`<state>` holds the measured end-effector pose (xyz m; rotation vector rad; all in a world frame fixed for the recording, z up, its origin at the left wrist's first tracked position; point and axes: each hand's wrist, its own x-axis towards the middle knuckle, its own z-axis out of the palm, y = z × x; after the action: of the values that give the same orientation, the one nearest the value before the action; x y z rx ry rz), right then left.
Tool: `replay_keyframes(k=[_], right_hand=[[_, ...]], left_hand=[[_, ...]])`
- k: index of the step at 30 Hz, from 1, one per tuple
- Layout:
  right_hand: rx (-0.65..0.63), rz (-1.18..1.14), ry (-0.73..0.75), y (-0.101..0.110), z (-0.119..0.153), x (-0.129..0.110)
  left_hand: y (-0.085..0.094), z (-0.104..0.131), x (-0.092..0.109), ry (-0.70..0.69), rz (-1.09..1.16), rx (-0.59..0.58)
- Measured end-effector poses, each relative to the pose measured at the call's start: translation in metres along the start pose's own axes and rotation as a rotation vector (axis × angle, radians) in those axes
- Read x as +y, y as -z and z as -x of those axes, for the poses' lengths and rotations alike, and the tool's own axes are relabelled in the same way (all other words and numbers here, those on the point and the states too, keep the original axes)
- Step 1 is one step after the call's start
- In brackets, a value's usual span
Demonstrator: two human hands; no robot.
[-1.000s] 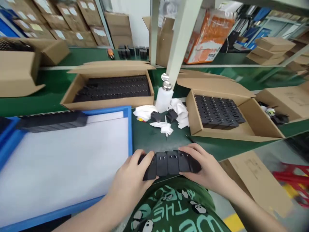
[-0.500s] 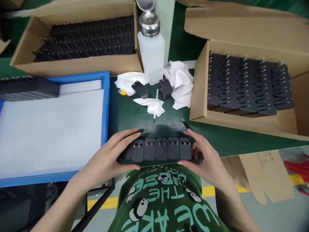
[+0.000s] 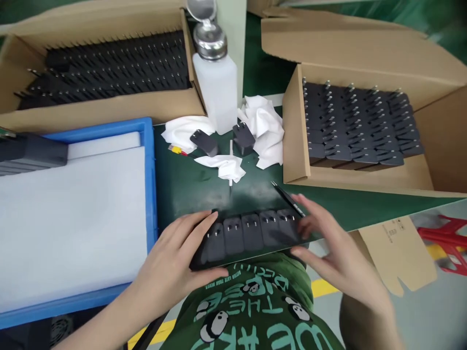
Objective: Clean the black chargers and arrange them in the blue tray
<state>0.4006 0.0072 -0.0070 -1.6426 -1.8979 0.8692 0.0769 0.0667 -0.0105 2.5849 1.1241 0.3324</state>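
- Set at the near edge of the green tabletop point(image 3: 182, 194): a row of black adapters point(image 3: 251, 231), pressed side by side, each visible face bearing two metal prongs pointing up.
- Just loosened at the right end: right hand point(image 3: 339, 257) drawn slightly outward, thumb and fingers spread beside the last adapter, with nothing visibly pinched. Probably less side support there, so perhaps some risk of gaps opening.
- At the other end, left hand point(image 3: 170, 253) also spread, fingers along the far side and thumb along the near side, cupping rather than pinching.
- In material, seemingly matt plastic with rounded corners; bright, slim metal for the prongs.
- Close to the right fingers: dark tweezers point(image 3: 288, 198), slender and smooth, tips pointing far and left.
- Farther off, among soft, creased white cloths point(image 3: 264, 131): two loose adapters point(image 3: 204, 142) point(image 3: 243, 138), blocky and black, and a yellow-tipped connector point(image 3: 176, 149).
- Behind these, a translucent white bottle point(image 3: 217, 90) with a shiny metal top, lid raised.
- To the left, a blue tray point(image 3: 150, 184) with a flat white lining point(image 3: 83, 218).
- Far left and far right, brown cardboard boxes point(image 3: 156, 104) point(image 3: 294, 141) with packed rows of pronged black blocks inside.
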Motion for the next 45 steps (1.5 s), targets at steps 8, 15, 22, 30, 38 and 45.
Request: replay_keyframes(k=[8, 15, 22, 30, 38, 45], right_hand=[[-0.025, 0.321, 0.224, -0.002, -0.103, -0.066], [-0.099, 0.553, 0.098, -0.052, -0.181, -0.074], [0.406, 0.425, 0.158, 0.043, -0.182, -0.087], [0.511, 0.177, 0.339, 0.029, -0.264, -0.095], [0.614, -0.268, 0.177, 0.021, -0.273, -0.087], [0.663, -0.852, 0.0, 0.032, -0.275, -0.078]], left_hand=[[0.018, -0.015, -0.033, 0.031, 0.23, 0.388], [0.009, -0.014, -0.043, 0.045, 0.248, 0.493], [0.055, -0.089, -0.063, 0.066, 0.162, 0.47], [0.047, -0.214, -0.076, 0.238, 0.124, 0.328], [0.071, -0.213, -0.048, 0.219, -0.158, 0.29], [0.13, -0.225, -0.001, 0.132, -0.465, 0.122]])
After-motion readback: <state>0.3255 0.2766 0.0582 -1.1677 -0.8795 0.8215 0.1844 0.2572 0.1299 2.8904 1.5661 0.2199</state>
